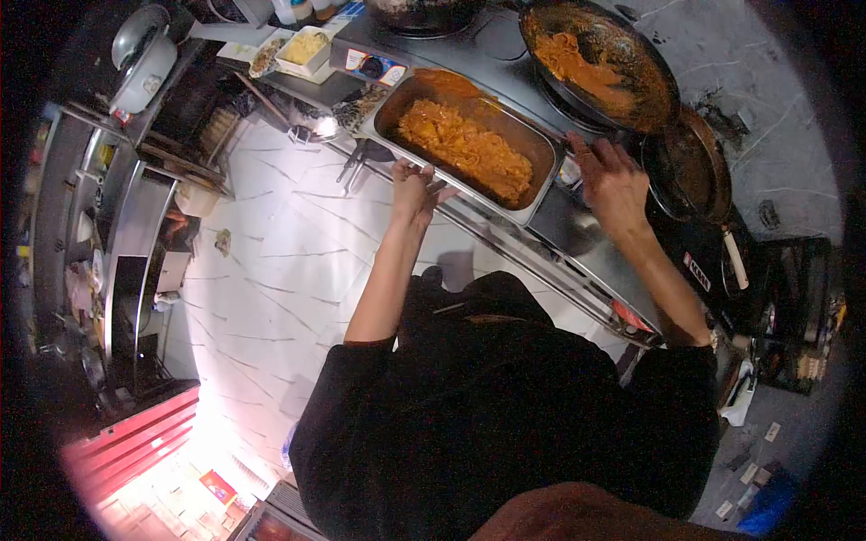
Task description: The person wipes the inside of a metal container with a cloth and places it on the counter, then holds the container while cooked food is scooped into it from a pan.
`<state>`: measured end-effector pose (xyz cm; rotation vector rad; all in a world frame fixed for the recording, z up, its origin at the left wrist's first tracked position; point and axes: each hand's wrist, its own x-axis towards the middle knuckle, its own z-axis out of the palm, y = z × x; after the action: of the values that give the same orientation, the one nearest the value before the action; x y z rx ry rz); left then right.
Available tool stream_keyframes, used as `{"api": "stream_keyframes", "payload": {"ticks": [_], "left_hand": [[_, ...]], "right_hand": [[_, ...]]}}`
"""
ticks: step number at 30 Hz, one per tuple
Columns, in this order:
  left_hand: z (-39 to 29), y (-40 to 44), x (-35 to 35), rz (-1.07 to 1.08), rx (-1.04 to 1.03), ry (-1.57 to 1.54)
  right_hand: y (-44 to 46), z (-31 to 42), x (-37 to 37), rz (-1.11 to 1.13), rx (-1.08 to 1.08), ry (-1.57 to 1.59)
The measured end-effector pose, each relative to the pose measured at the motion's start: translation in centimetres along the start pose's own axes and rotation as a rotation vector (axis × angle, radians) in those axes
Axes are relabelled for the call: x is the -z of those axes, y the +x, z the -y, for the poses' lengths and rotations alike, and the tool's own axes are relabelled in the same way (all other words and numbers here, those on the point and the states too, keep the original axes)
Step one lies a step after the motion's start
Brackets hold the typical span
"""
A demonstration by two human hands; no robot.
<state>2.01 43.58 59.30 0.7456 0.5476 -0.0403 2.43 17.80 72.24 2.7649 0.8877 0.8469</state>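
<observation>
A rectangular steel food pan (544, 194) holds an orange-red saucy food (469, 149) and lies at a slant along the front of the stove. At its near long side, my left hand (415, 191) has its fingers bent against the rim, gripping the pan. My right hand (615, 185) is just past the pan's right end, fingers stretched out and apart, with nothing seen in it. Beyond it stands a dark wok (663, 77) with more of the orange food smeared inside. Whether my right fingertips touch the stove cannot be made out.
Another dark pan (699, 171) with a light handle lies right of the wok. A white dish of yellow food (307, 50) stands at the back left. A metal ladle (316, 129) and dark utensils (361, 160) hang over the counter edge. Shelves (117, 261) line the left.
</observation>
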Motion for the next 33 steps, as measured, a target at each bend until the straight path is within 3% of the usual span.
{"api": "stream_keyframes", "payload": {"ticks": [4,8,11,14,17,18,20,22,23,25,28,33], "left_hand": [[-0.2,0.1,0.4,0.028,0.019,0.0],[0.2,0.4,0.3,-0.012,0.012,0.012],[0.2,0.4,0.5,0.021,-0.026,0.004],[0.1,-0.1,0.3,0.005,0.012,-0.016],[-0.1,0.3,0.7,0.042,0.033,0.014],[-0.2,0.4,1.0,0.062,0.039,0.006],[-0.5,-0.4,0.2,0.048,0.032,0.0],[-0.3,-0.3,0.3,0.066,0.008,0.012],[-0.3,-0.3,0.3,0.074,-0.005,0.018],[-0.5,-0.6,0.0,0.072,0.03,-0.009],[-0.4,-0.1,0.1,-0.011,0.046,0.012],[-0.9,-0.9,-0.5,-0.009,0.031,0.013]], "right_hand": [[-1.8,1.2,-3.7,0.062,0.111,-0.032],[-1.9,1.2,-1.8,0.133,0.01,0.068],[-2.3,0.8,-0.9,0.067,0.004,0.047],[-3.1,0.8,-1.4,0.271,-0.066,0.258],[-4.4,-0.6,-2.2,0.15,-0.235,0.389],[-4.0,-1.1,-0.2,0.295,-0.465,0.574],[-4.2,-3.8,1.8,0.409,-0.709,0.741],[-3.8,-7.0,4.7,0.399,-0.787,0.722],[-3.9,-9.0,5.8,0.44,-0.831,0.653],[-3.6,-12.0,6.5,0.125,-0.609,0.389],[-0.4,-14.3,8.0,0.239,-0.492,-0.223],[3.5,-20.7,-1.1,0.341,-0.295,-0.545]]}}
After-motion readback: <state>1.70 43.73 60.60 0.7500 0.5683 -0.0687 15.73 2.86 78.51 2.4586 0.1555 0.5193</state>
